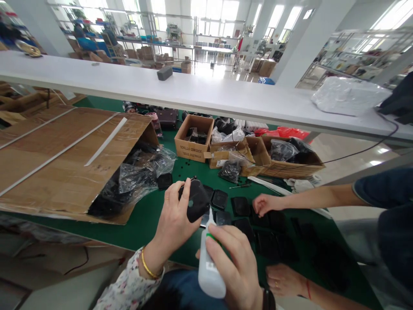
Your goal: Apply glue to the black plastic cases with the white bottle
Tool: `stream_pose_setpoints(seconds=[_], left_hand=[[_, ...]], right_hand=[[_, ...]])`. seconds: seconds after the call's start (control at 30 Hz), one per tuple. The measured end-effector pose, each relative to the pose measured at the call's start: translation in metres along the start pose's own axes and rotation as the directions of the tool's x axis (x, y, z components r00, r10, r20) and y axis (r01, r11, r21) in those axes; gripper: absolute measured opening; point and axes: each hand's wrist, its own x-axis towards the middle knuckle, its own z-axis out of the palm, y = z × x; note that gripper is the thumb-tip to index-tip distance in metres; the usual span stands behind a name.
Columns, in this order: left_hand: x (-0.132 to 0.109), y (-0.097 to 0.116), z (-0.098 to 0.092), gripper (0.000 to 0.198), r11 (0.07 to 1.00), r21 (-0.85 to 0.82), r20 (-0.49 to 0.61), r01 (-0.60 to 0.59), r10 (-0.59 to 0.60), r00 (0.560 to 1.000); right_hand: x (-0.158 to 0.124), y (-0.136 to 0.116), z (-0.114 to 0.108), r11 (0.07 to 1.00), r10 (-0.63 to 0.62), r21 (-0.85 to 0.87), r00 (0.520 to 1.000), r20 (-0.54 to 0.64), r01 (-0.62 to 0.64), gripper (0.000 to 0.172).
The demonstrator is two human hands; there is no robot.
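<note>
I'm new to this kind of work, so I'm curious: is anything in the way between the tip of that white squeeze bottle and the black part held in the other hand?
Nothing visible is. The right hand holds the white bottle with its nozzle pointing up at the black part, which the left hand holds above the green table; the tip looks to be right at the part's lower edge.

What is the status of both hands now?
Left hand holds black plastic part. Right hand grips white squeeze bottle, nozzle at part. Co-worker's hand close by.
</note>
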Motion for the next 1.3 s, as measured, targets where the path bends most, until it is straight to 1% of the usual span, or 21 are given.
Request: stream_pose_setpoints(seconds=[0.07,0.17,0.23,0.33,0.4,0.47,0.53,0.6,0.67,0.87,0.93,0.97,1.0,1.03,1.07,1.1,1.13,1.17,1.2,1.23,1.3], left_hand=[[-0.001,0.001,-0.002,0.089,0.998,-0.023,0.011,0.051,-0.051,0.999],[-0.002,0.002,-0.003,0.092,0.985,-0.086,0.051,0.150,-0.146,0.988],[-0.004,0.002,-0.003,0.093,0.969,-0.139,0.082,0.207,-0.197,0.977],[-0.005,0.001,-0.002,0.094,0.946,-0.205,0.137,0.250,-0.226,0.965],[-0.006,0.001,-0.002,0.093,0.937,-0.228,0.167,0.263,-0.228,0.959],[-0.006,0.001,-0.002,0.092,0.933,-0.239,0.185,0.270,-0.229,0.956],[-0.005,0.001,-0.003,0.092,0.931,-0.242,0.192,0.275,-0.231,0.954],[-0.005,0.001,-0.002,0.092,0.931,-0.242,0.192,0.274,-0.231,0.954],[-0.006,0.000,-0.001,0.093,0.933,-0.239,0.187,0.269,-0.227,0.956],[-0.007,0.000,0.001,0.093,0.943,-0.213,0.185,0.256,-0.219,0.958],[-0.006,0.000,0.001,0.093,0.945,-0.206,0.189,0.255,-0.218,0.958],[-0.006,0.000,0.001,0.092,0.946,-0.201,0.189,0.253,-0.216,0.958],[-0.007,-0.003,0.003,0.092,0.950,-0.192,0.188,0.247,-0.211,0.959],[-0.010,-0.008,0.007,0.092,0.956,-0.172,0.193,0.239,-0.206,0.959],[-0.014,-0.016,0.012,0.092,0.963,-0.140,0.210,0.232,-0.200,0.957],[-0.021,-0.028,0.020,0.093,0.969,-0.099,0.244,0.226,-0.197,0.950],[-0.029,-0.043,0.030,0.093,0.974,-0.054,0.293,0.222,-0.197,0.936],[-0.038,-0.061,0.041,0.093,0.975,-0.011,0.360,0.223,-0.204,0.910],[-0.047,-0.081,0.055,0.091,0.974,0.010,0.428,0.224,-0.207,0.880],[-0.056,-0.102,0.069,0.090,0.974,0.017,0.487,0.227,-0.206,0.848],[-0.066,-0.140,0.099,0.087,0.973,0.029,0.551,0.229,-0.206,0.809]], right_hand=[[-0.001,-0.004,0.003,0.999,-0.028,-0.032,0.999,-0.019,0.027,0.023],[-0.005,-0.005,0.001,1.000,-0.016,-0.013,1.000,-0.018,0.016,0.024],[-0.009,-0.003,-0.003,0.999,0.009,0.034,1.000,-0.017,-0.008,0.028],[-0.018,0.003,-0.005,0.989,0.080,0.126,0.996,-0.040,-0.074,0.041],[-0.023,0.006,-0.003,0.974,0.157,0.182,0.982,-0.104,-0.136,0.046],[-0.025,0.008,0.001,0.951,0.242,0.241,0.950,-0.196,-0.192,0.044],[-0.023,0.009,0.004,0.919,0.324,0.315,0.908,-0.264,-0.237,0.039],[-0.021,0.010,0.004,0.882,0.384,0.388,0.883,-0.268,-0.266,0.036],[-0.018,0.011,0.003,0.852,0.426,0.435,0.870,-0.250,-0.292,0.032],[-0.017,0.011,-0.001,0.814,0.474,0.474,0.855,-0.208,-0.336,0.028],[-0.017,0.013,0.003,0.789,0.514,0.492,0.835,-0.197,-0.369,0.027],[-0.017,0.015,0.005,0.760,0.552,0.515,0.812,-0.191,-0.396,0.027],[-0.017,0.019,0.007,0.715,0.607,0.552,0.772,-0.186,-0.429,0.027],[-0.016,0.024,0.009,0.647,0.679,0.606,0.711,-0.183,-0.462,0.027],[-0.015,0.031,0.009,0.562,0.757,0.672,0.628,-0.181,-0.483,0.027],[-0.015,0.038,0.008,0.466,0.829,0.740,0.532,-0.173,-0.486,0.027],[-0.015,0.047,0.005,0.371,0.888,0.800,0.433,-0.156,-0.472,0.028],[-0.016,0.056,0.001,0.287,0.930,0.845,0.341,-0.134,-0.451,0.028],[-0.019,0.065,-0.005,0.223,0.958,0.875,0.264,-0.114,-0.430,0.030],[-0.023,0.072,-0.011,0.171,0.975,0.890,0.201,-0.092,-0.422,0.032],[-0.035,0.082,-0.023,0.090,0.994,0.891,0.090,-0.056,-0.446,0.038]])
